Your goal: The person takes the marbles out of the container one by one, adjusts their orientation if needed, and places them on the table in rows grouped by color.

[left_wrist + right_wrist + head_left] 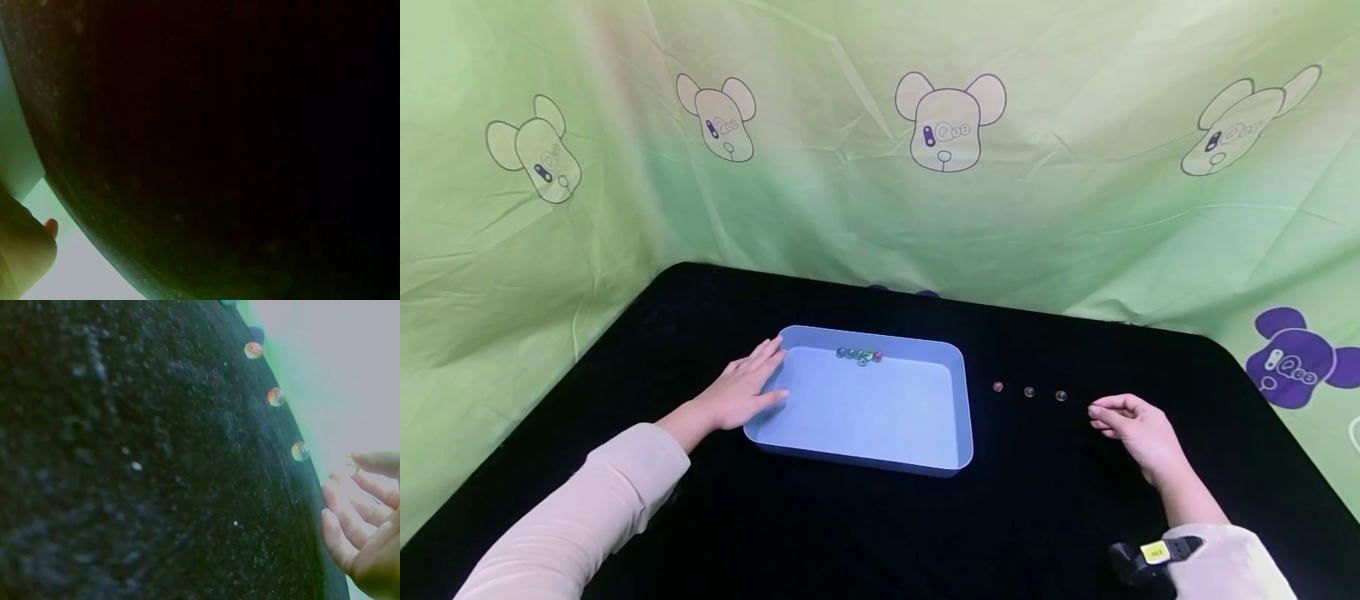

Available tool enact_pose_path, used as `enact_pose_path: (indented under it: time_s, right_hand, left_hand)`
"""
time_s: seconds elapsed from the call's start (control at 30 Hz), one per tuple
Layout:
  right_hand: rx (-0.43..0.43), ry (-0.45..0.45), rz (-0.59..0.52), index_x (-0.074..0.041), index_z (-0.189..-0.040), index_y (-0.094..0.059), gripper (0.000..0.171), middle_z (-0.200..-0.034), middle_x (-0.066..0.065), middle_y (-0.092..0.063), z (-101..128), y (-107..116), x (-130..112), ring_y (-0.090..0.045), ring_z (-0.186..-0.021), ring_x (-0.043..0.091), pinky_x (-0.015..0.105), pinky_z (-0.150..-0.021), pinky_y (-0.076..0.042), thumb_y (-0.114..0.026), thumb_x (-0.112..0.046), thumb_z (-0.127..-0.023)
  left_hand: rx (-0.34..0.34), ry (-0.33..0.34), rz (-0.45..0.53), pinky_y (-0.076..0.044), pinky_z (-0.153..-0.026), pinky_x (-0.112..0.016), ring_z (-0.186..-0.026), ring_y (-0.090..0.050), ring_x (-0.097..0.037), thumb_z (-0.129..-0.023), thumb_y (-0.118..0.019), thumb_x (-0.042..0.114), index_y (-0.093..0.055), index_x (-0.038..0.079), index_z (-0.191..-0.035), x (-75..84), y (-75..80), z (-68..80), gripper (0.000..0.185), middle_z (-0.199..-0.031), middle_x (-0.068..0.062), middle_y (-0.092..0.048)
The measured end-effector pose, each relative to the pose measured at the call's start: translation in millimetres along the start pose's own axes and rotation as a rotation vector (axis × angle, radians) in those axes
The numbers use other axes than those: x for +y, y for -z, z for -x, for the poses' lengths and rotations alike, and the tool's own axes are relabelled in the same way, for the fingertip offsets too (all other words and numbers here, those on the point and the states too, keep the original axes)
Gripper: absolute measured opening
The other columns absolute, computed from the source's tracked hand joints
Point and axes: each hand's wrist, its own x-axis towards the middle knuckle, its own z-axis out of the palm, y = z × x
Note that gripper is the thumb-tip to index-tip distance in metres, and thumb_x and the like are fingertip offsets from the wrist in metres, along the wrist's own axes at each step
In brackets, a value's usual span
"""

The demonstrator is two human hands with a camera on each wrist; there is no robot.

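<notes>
A blue rectangular tray [857, 408] sits on the black table. Inside it, near the far wall, a small cluster of green glass marbles [852, 354] lies beside a reddish marble [877, 357]. My left hand [741, 393] rests with spread fingers on the tray's left rim. To the tray's right, three marbles stand apart in a row: a reddish one [997, 387], a middle one [1029, 392] and a right one [1061, 396]. Just past the row's right end, my right hand [1138, 433] pinches a small clear marble [352, 466] between thumb and fingertip, mostly hidden.
Black cloth [865, 533] covers the table. A green curtain [820, 217] with printed bear heads hangs behind and along the left side. A dark strapped device [1150, 560] sits at the right wrist.
</notes>
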Motion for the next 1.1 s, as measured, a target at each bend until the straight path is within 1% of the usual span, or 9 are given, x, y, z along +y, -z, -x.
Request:
enact_pose_path:
  time_s: [0.1,0.27,0.4,0.6,0.77,0.9,1.1]
  right_hand:
    - [0.010,-0.013,0.055,-0.014,-0.082,-0.058,0.008,-0.071,-0.014,-0.061,-3,2,0,-0.058,-0.063,0.001,0.016,-0.057,-0.045,-0.055,-0.007,-0.084]
    - [0.017,-0.020,0.087,-0.013,-0.082,-0.057,0.006,-0.070,-0.015,-0.061,-6,6,3,-0.058,-0.063,0.001,0.016,-0.056,-0.044,-0.055,-0.009,-0.084]
    - [0.020,-0.030,0.124,-0.008,-0.084,-0.056,0.003,-0.070,-0.016,-0.060,-9,9,7,-0.057,-0.063,0.000,0.017,-0.056,-0.045,-0.054,-0.010,-0.085]
    - [0.034,-0.032,0.195,0.003,-0.088,-0.053,0.014,-0.069,-0.017,-0.058,-14,12,10,-0.056,-0.062,-0.001,0.018,-0.056,-0.045,-0.053,-0.010,-0.085]
    - [0.049,-0.029,0.234,0.006,-0.089,-0.052,0.016,-0.068,-0.016,-0.058,-17,13,10,-0.055,-0.061,-0.002,0.018,-0.055,-0.045,-0.052,-0.009,-0.084]
    - [0.050,-0.024,0.266,0.010,-0.090,-0.050,0.020,-0.068,-0.013,-0.058,-19,14,9,-0.055,-0.060,-0.002,0.019,-0.054,-0.045,-0.052,-0.009,-0.084]
    - [0.052,-0.010,0.349,0.012,-0.092,-0.049,0.022,-0.068,-0.012,-0.057,-24,16,10,-0.054,-0.059,-0.002,0.020,-0.053,-0.045,-0.050,-0.009,-0.084]
  left_hand:
    - [-0.004,0.004,0.000,-0.013,-0.097,-0.049,-0.129,-0.001,-0.026,-0.089,-0.041,0.040,-0.020,0.002,-0.136,0.0,0.3,-0.2,0.065,-0.144,-0.008,-0.003]
    - [0.001,0.003,0.006,-0.013,-0.096,-0.050,-0.129,-0.001,-0.027,-0.089,-0.041,0.040,-0.021,0.002,-0.136,-1.3,-0.8,-0.2,0.065,-0.144,-0.009,-0.003]
    - [-0.004,0.005,0.004,-0.012,-0.096,-0.049,-0.129,-0.001,-0.026,-0.089,-0.040,0.041,-0.020,0.002,-0.136,-2.4,-2.1,-0.4,0.065,-0.144,-0.008,-0.002]
    - [0.007,-0.001,0.003,-0.013,-0.096,-0.050,-0.129,-0.001,-0.027,-0.089,-0.041,0.040,-0.021,0.002,-0.136,-1.9,-1.9,-0.5,0.064,-0.144,-0.008,-0.003]
    - [0.010,-0.003,-0.001,-0.013,-0.096,-0.050,-0.129,-0.001,-0.027,-0.089,-0.041,0.040,-0.021,0.001,-0.136,-1.9,-1.7,-0.7,0.064,-0.144,-0.009,-0.003]
    - [0.009,-0.002,-0.002,-0.013,-0.096,-0.050,-0.129,-0.001,-0.027,-0.089,-0.041,0.040,-0.022,0.002,-0.136,-2.3,-2.1,-0.7,0.064,-0.144,-0.009,-0.004]
    - [0.003,0.000,0.005,-0.013,-0.096,-0.049,-0.129,-0.001,-0.026,-0.089,-0.041,0.040,-0.021,0.002,-0.136,-2.4,-1.9,-0.7,0.064,-0.144,-0.008,-0.003]
